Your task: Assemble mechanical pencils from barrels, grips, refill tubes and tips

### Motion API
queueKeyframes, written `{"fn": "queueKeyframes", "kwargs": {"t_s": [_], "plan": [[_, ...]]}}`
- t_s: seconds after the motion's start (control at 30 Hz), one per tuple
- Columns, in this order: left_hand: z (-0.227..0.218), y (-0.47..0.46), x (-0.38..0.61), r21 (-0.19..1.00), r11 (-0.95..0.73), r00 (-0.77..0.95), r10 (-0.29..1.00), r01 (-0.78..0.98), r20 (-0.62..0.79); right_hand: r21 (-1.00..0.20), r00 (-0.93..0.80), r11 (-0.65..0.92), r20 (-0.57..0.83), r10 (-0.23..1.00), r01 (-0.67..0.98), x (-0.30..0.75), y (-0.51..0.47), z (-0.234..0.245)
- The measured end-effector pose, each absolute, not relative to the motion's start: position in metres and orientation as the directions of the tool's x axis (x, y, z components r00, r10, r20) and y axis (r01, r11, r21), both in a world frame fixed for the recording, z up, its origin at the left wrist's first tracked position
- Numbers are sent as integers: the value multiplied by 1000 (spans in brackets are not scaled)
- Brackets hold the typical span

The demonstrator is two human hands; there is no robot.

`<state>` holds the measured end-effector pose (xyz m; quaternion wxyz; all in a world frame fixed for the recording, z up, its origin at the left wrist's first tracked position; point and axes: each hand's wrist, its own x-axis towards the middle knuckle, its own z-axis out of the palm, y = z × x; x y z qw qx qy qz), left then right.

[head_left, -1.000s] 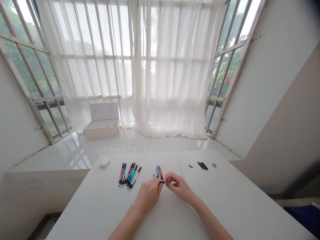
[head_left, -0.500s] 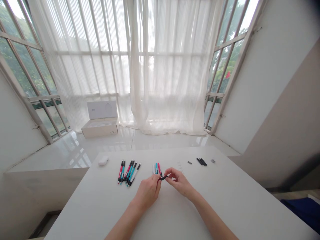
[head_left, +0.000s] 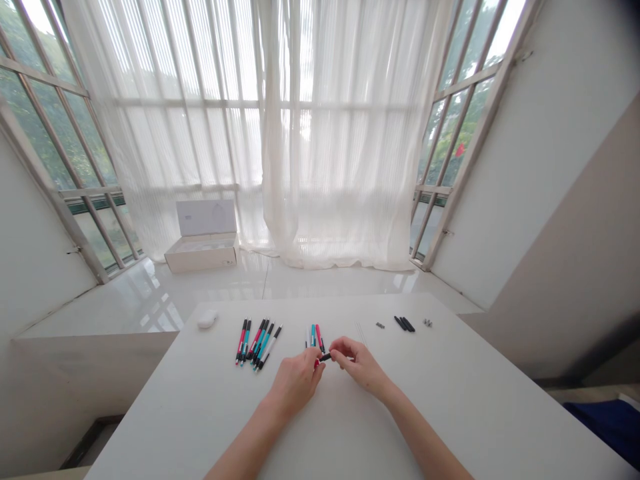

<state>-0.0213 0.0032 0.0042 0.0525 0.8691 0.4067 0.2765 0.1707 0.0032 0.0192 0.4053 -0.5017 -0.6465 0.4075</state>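
Note:
My left hand (head_left: 296, 381) and my right hand (head_left: 359, 363) meet over the middle of the white table (head_left: 450, 407). Between their pinched fingertips is a pen (head_left: 323, 359) with a red body and a black tip piece. The left fingers close on the red end, the right fingers on the black end. Just beyond the hands lie two or three loose pens (head_left: 315, 335) in teal and red. A row of several pens (head_left: 257, 343) lies further left.
A small white case (head_left: 207, 319) sits near the table's far left corner. Thin clear refills (head_left: 361, 332), black pen pieces (head_left: 404, 324) and tiny metal parts (head_left: 427, 323) lie at the far right. An open white box (head_left: 203, 239) stands on the floor by the curtain.
The hands have stayed together over the same spot, turning the pen slightly. A bit of red body now shows at the left fingertips. The view shifted a little.

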Motion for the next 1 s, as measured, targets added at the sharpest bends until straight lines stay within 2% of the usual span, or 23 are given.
{"fn": "queueKeyframes", "kwargs": {"t_s": [0.13, 0.3, 0.43, 0.73, 0.87, 0.93, 1.0], "plan": [[5, 5, -22, 306, -655, 497, 738, 691, 456, -937, -61, 157, 145, 988, 312, 179, 6, 23], [5, 5, -22, 309, -637, 473, 749, 706, 464, -966, 26, 91, 100, 995, 242, 183, 4, 34], [6, 4, -22, 307, -667, 509, 729, 679, 459, -970, 27, 85, 94, 995, 227, 183, 4, 36], [7, 4, -24, 273, -699, 558, 700, 660, 445, -936, -38, 161, 157, 987, 312, 182, 7, 22], [8, 4, -24, 269, -663, 519, 729, 699, 446, -899, -28, 204, 210, 977, 387, 193, 11, 19], [9, 4, -24, 269, -645, 496, 740, 715, 455, -846, 76, 191, 262, 962, 497, 211, 16, 19], [9, 4, -25, 267, -634, 482, 745, 725, 461, -769, 243, 107, 326, 914, 630, 237, 20, 19]]}}
